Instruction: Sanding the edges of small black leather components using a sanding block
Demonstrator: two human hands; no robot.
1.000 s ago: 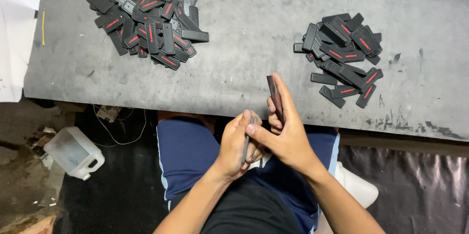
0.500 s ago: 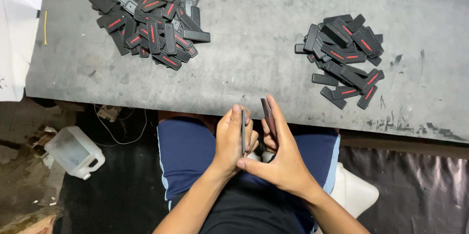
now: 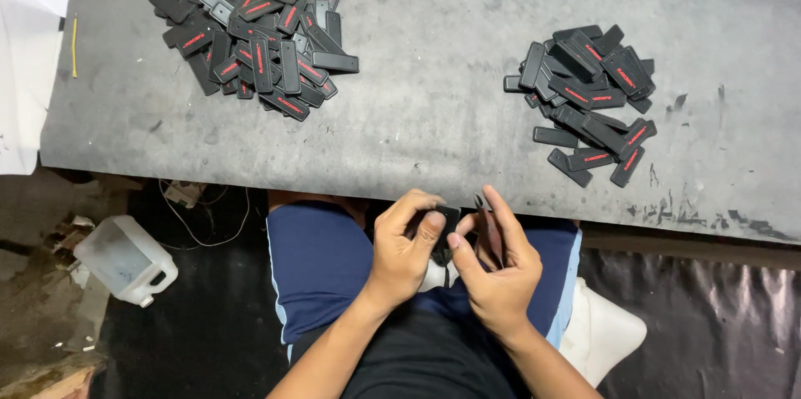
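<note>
Grey surface with two heaps of black tags

A large pile of black rectangular tags with red marks lies far left; a smaller pile lies right, well apart.

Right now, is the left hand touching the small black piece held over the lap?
Touching. The head view shows the left hand with thumb and fingers closed around the small black piece.

Your single head camera looks steeply down from close above onto the grey scuffed table edge and your lap.
</note>
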